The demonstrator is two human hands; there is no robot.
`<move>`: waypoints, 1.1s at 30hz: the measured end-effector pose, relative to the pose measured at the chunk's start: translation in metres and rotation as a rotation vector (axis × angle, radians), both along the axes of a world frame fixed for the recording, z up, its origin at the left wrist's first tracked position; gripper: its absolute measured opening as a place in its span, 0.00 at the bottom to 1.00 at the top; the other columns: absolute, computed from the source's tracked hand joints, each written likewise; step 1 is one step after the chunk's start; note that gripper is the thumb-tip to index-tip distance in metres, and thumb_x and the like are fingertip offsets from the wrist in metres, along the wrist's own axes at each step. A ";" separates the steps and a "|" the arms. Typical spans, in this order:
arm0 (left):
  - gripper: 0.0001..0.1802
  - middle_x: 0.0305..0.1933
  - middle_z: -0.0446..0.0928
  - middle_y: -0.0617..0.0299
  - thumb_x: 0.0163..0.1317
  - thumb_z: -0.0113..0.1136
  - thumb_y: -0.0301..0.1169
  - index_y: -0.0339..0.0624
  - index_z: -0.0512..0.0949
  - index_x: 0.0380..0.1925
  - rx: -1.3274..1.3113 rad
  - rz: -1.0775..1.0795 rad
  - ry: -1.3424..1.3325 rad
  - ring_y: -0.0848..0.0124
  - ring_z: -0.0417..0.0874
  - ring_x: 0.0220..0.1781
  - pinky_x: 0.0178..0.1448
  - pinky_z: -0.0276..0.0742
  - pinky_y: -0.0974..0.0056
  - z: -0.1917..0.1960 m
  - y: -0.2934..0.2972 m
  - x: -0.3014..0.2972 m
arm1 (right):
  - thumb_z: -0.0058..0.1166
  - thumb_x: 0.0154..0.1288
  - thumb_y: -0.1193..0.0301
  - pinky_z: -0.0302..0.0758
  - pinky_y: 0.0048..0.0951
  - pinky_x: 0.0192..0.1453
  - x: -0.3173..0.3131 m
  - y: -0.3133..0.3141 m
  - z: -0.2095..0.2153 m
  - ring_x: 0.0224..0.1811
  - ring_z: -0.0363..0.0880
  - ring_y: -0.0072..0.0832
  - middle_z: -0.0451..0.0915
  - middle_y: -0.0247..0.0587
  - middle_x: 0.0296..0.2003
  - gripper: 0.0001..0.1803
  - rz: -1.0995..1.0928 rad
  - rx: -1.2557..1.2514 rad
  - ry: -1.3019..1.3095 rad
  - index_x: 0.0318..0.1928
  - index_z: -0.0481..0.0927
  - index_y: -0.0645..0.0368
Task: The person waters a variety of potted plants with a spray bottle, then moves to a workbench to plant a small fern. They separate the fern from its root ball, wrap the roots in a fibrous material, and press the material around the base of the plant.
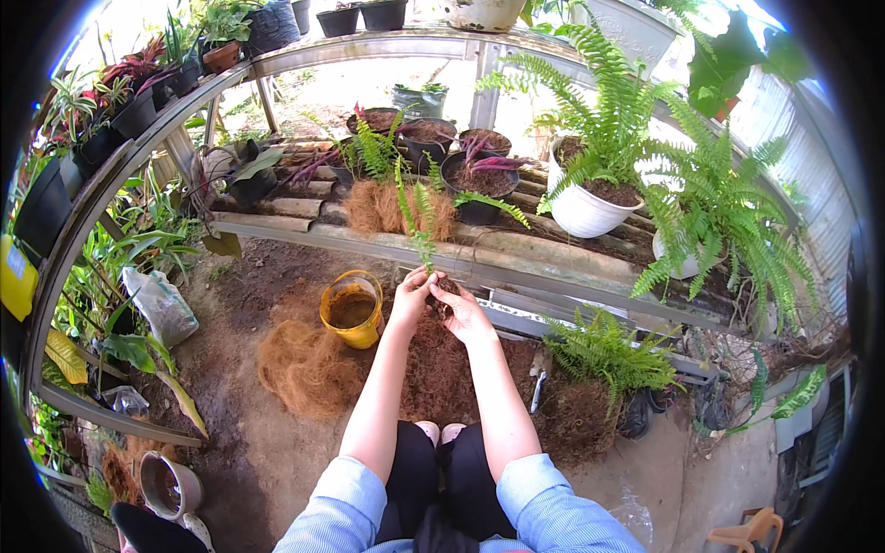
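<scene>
A small fern seedling [423, 230] stands upright between my two hands, its narrow green fronds rising in front of the slatted bench. My left hand [412, 297] pinches it near the base of the stems. Dark clumped soil around its roots rests in my right hand [464, 315], whose fingers curl up around it. Below my hands lies a heap of brown loose soil [433, 369]. A yellow bucket [353, 310] with brownish contents sits left of my left hand. Beside the bucket spreads a pile of tan coconut fibre [309, 364].
Potted plants and a clump of fibre [373, 207] line the bench [572, 249] ahead. A white pot [590, 214] holds a large fern. On the ground at right are another fern [613, 355] and a small hand tool [538, 392]. A grey pot [171, 487] lies at lower left.
</scene>
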State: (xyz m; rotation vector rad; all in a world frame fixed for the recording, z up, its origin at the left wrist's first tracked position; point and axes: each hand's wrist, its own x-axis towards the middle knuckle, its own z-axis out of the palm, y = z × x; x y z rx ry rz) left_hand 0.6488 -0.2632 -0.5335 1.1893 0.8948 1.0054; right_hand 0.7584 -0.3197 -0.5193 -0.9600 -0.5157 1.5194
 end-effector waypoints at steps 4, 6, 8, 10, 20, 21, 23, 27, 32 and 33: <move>0.12 0.44 0.76 0.67 0.62 0.53 0.34 0.42 0.78 0.43 -0.137 -0.126 -0.181 0.79 0.74 0.43 0.41 0.70 0.72 -0.006 0.005 0.000 | 0.57 0.60 0.69 0.75 0.24 0.38 0.005 0.001 -0.002 0.42 0.75 0.18 0.77 0.26 0.40 0.14 0.036 0.096 0.097 0.47 0.75 0.50; 0.13 0.43 0.77 0.64 0.62 0.52 0.32 0.40 0.76 0.44 -0.148 -0.138 -0.269 0.79 0.75 0.43 0.44 0.70 0.72 -0.005 0.004 -0.001 | 0.55 0.61 0.71 0.77 0.21 0.35 0.004 0.000 0.001 0.39 0.75 0.18 0.77 0.26 0.39 0.13 0.032 0.082 0.132 0.48 0.75 0.50; 0.15 0.43 0.77 0.64 0.63 0.51 0.34 0.40 0.75 0.46 -0.189 -0.159 -0.307 0.77 0.75 0.43 0.45 0.70 0.72 -0.019 0.014 -0.005 | 0.55 0.61 0.71 0.76 0.21 0.35 0.002 0.003 -0.002 0.38 0.76 0.19 0.77 0.27 0.38 0.13 0.057 0.113 0.153 0.47 0.75 0.51; 0.17 0.45 0.77 0.63 0.63 0.50 0.37 0.40 0.74 0.47 -0.223 -0.195 -0.334 0.76 0.75 0.43 0.47 0.70 0.71 -0.021 0.016 -0.003 | 0.54 0.61 0.72 0.76 0.22 0.34 0.006 0.007 -0.011 0.36 0.76 0.21 0.77 0.29 0.37 0.12 0.059 0.122 0.175 0.46 0.75 0.52; 0.33 0.54 0.73 0.51 0.62 0.37 0.54 0.36 0.69 0.53 -0.405 -0.200 -0.754 0.59 0.74 0.52 0.58 0.68 0.57 -0.007 0.003 0.015 | 0.49 0.64 0.76 0.74 0.19 0.29 0.011 0.018 -0.023 0.32 0.76 0.22 0.76 0.35 0.33 0.07 0.054 0.059 0.318 0.42 0.75 0.58; 0.34 0.53 0.73 0.50 0.62 0.36 0.55 0.34 0.69 0.52 -0.417 -0.212 -0.778 0.57 0.74 0.53 0.59 0.68 0.56 -0.004 -0.001 0.016 | 0.48 0.64 0.76 0.74 0.19 0.28 0.011 0.019 -0.026 0.31 0.75 0.22 0.76 0.35 0.32 0.07 0.071 0.063 0.348 0.42 0.74 0.58; 0.34 0.50 0.74 0.46 0.62 0.37 0.54 0.31 0.70 0.49 -0.454 -0.201 -0.811 0.56 0.75 0.51 0.59 0.68 0.55 -0.004 -0.003 0.021 | 0.48 0.64 0.76 0.74 0.18 0.28 0.013 0.021 -0.031 0.31 0.75 0.22 0.76 0.35 0.32 0.07 0.081 0.040 0.364 0.42 0.74 0.57; 0.32 0.42 0.76 0.45 0.62 0.38 0.52 0.28 0.72 0.41 -0.444 -0.178 -0.819 0.56 0.77 0.46 0.57 0.70 0.56 -0.011 0.004 0.023 | 0.47 0.65 0.76 0.74 0.19 0.29 0.012 0.023 -0.030 0.31 0.76 0.21 0.76 0.33 0.33 0.07 0.112 0.008 0.374 0.43 0.73 0.54; 0.21 0.32 0.76 0.51 0.64 0.40 0.43 0.32 0.72 0.31 -0.475 -0.113 -0.846 0.58 0.78 0.41 0.52 0.73 0.57 -0.010 0.001 0.034 | 0.49 0.64 0.75 0.75 0.20 0.32 0.017 0.016 -0.028 0.34 0.77 0.21 0.77 0.30 0.34 0.07 0.108 0.030 0.296 0.42 0.74 0.52; 0.20 0.32 0.76 0.51 0.64 0.40 0.42 0.33 0.72 0.30 -0.498 -0.096 -0.860 0.58 0.78 0.41 0.51 0.74 0.57 -0.012 0.002 0.034 | 0.50 0.63 0.75 0.75 0.20 0.33 0.016 0.014 -0.026 0.35 0.78 0.22 0.77 0.29 0.34 0.07 0.119 0.031 0.305 0.41 0.74 0.51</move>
